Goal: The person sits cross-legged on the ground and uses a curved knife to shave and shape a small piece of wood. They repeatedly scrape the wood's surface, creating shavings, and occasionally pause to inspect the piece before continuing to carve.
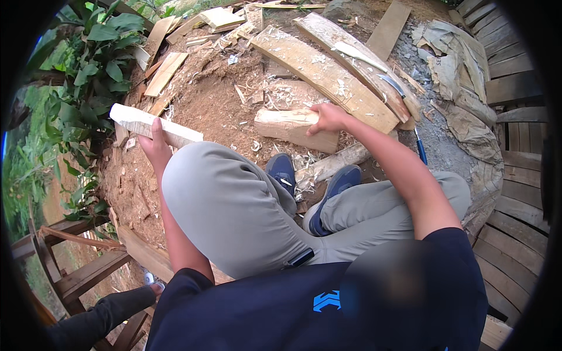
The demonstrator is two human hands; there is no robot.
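Observation:
My left hand [156, 145] is closed around a pale, partly carved piece of wood [140, 123], out to the left of my knee. One end of that piece is narrowed; the other end reaches my knee. With my right hand [328, 119] I grip the right end of a thick wooden block [287, 126], thumb on the near side and fingers over the top. The block sits low, in front of my shoes [333, 193], among curled shavings. Just beyond lies a long plank [328, 76] strewn with shavings.
Another thick board [351, 50] bears a pale carved stick [360, 55] and a curved metal blade [392, 85]. A blue-handled tool [421, 147] lies right of it. Torn paper sacks [462, 76] border a slatted wooden wall [518, 88]. Leafy plants [93, 64] stand left; another person's leg [111, 310] shows lower left.

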